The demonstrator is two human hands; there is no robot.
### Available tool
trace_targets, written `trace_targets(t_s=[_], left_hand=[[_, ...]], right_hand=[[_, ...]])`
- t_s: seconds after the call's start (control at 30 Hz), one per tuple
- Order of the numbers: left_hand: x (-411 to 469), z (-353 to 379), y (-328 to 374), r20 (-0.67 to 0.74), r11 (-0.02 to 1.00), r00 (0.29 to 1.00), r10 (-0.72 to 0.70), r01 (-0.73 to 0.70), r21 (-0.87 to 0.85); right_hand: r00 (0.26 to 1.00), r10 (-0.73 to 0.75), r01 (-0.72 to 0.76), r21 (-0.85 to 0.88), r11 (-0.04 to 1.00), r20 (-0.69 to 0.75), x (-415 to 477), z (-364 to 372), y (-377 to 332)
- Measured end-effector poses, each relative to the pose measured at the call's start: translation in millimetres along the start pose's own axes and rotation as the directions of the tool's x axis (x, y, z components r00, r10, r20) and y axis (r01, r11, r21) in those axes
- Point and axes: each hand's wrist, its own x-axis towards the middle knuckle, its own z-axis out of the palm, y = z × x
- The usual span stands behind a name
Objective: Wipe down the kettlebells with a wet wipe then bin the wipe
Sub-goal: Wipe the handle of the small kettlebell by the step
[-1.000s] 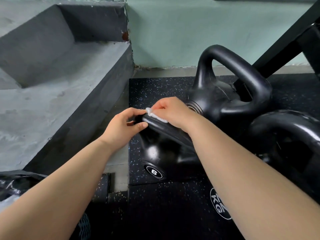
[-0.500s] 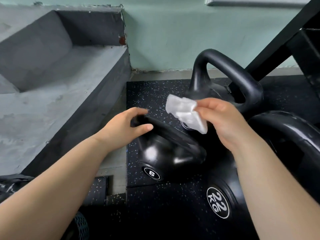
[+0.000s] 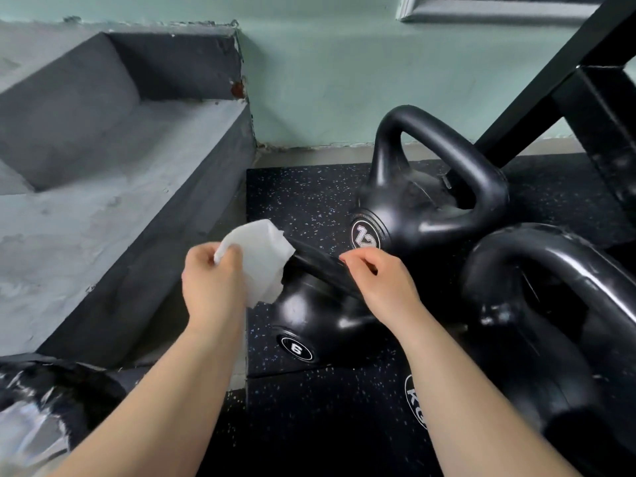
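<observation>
Black rubber floor mat point(image 3: 309, 194), flecked pale, under three black kettlebells. Behind, a pale green wall point(image 3: 327, 74); to the left, grey concrete steps point(image 3: 103, 187); upper right, a black frame point(image 3: 564, 80) slanting down to the floor; bottom left, a crumpled black bag point(image 3: 38, 404).

Largest kettlebell point(image 3: 550, 321) at the right edge, glossy, handle arching toward the camera, a "KG" badge partly hidden by the right forearm. Behind it, touching or nearly so, the 12 kettlebell point(image 3: 423, 215), upright, handle loop rising toward the wall, badge facing left and forward. Nearest, the 6 kettlebell point(image 3: 309, 318), upright on the mat, handle bar running from upper left to lower right, badge facing the camera.

Right hand point(image 3: 378, 280) on that handle bar, fingers point(image 3: 358, 258) curled over it. Left hand point(image 3: 213, 284) just left of the same handle, fingers point(image 3: 232, 259) clenched on the wipe point(image 3: 261, 259). Wipe white, opened out, long axis from upper left to lower right, far edge touching the handle's left end.

Against half a second ago: wipe passed from right hand to left and spread wider; left hand off the handle, right hand now on it. Kettlebells unmoved.
</observation>
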Motion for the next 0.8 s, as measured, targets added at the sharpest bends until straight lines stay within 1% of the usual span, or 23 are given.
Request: trace_targets(t_s=[0.07, 0.1, 0.13, 0.17, 0.2, 0.23, 0.3, 0.33, 0.37, 0.4, 0.47, 0.53, 0.6, 0.67, 0.7, 0.77, 0.8], left_hand=[[-9.8, 4.5, -5.7, 0.043, 0.990, 0.996, -0.081, 0.085, -0.115], [-16.0, 7.9, -6.1, 0.082, 0.978, 0.992, -0.096, 0.109, -0.176], [-22.1, 11.2, -4.9, 0.116, 0.974, 0.990, -0.082, 0.104, -0.201], [-26.9, 13.8, -2.6, 0.134, 0.979, 0.990, -0.052, 0.077, -0.188], [-29.7, 15.3, 1.5, 0.131, 0.981, 0.991, -0.034, 0.058, -0.185], [-29.3, 14.9, 5.7, 0.092, 0.976, 0.995, -0.032, 0.051, -0.212], [-19.1, 7.4, 11.5, -0.070, 0.950, 0.995, -0.072, 0.047, -0.309], [-11.5, 1.5, 12.3, -0.149, 0.939, 0.983, -0.103, 0.047, -0.341], [-5.0, -3.9, 11.3, -0.199, 0.941, 0.972, -0.122, 0.049, -0.336], [-1.1, -7.4, 8.2, -0.213, 0.951, 0.969, -0.123, 0.054, -0.303], [-2.6, -5.4, -1.4, -0.163, 0.976, 0.982, -0.098, 0.063, -0.207], [-12.0, 6.5, -9.9, -0.068, 0.986, 0.994, -0.089, 0.078, -0.149], [-20.2, 20.8, -13.1, 0.075, 0.986, 0.994, -0.075, 0.085, -0.140], [-27.4, 31.3, -7.3, 0.197, 0.975, 0.976, -0.094, 0.131, -0.181], [-29.4, 34.7, -4.7, 0.220, 0.967, 0.969, -0.113, 0.158, -0.200], [-32.1, 39.9, -0.7, 0.223, 0.947, 0.961, -0.161, 0.214, -0.238], [-33.1, 41.8, -1.0, 0.215, 0.949, 0.964, -0.154, 0.205, -0.240]], right_hand=[[1.000, -0.004, 0.005, -0.045, 0.999, 0.013, 2.9, 0.7, 0.1], [1.000, -0.019, 0.020, -0.048, 0.999, 0.009, 3.9, 0.2, 0.1], [0.999, -0.045, 0.045, -0.047, 0.998, -0.002, 4.2, 0.2, 0.8], [0.998, -0.068, 0.067, -0.045, 0.997, -0.014, 4.3, 0.8, 2.1], [0.996, -0.082, 0.081, -0.044, 0.996, -0.023, 3.7, 1.0, 2.7], [0.996, -0.088, 0.086, -0.041, 0.995, -0.031, 3.1, 1.5, 3.2], [0.995, -0.091, 0.090, -0.033, 0.995, -0.035, 3.3, 1.7, 4.1], [0.995, -0.091, 0.090, -0.033, 0.995, -0.032, 3.8, 1.4, 3.9], [0.995, -0.094, 0.093, -0.035, 0.995, -0.028, 4.0, 0.9, 3.7], [0.995, -0.098, 0.097, -0.036, 0.995, -0.027, 3.8, 0.9, 3.5], [0.994, -0.102, 0.101, -0.035, 0.994, -0.034, 3.4, 1.4, 4.3], [0.994, -0.099, 0.097, -0.033, 0.995, -0.046, 2.4, 1.3, 3.9], [0.993, -0.103, 0.101, -0.032, 0.994, -0.056, 3.0, 1.0, 2.9], [0.993, -0.104, 0.102, -0.029, 0.994, -0.059, 3.0, 1.0, 2.5], [0.993, -0.107, 0.105, -0.028, 0.994, -0.058, 2.4, 1.0, 2.5], [0.992, -0.114, 0.113, -0.024, 0.993, -0.061, 1.1, 0.7, 2.2], [0.991, -0.114, 0.113, -0.019, 0.993, -0.066, 1.0, 0.8, 1.9]])
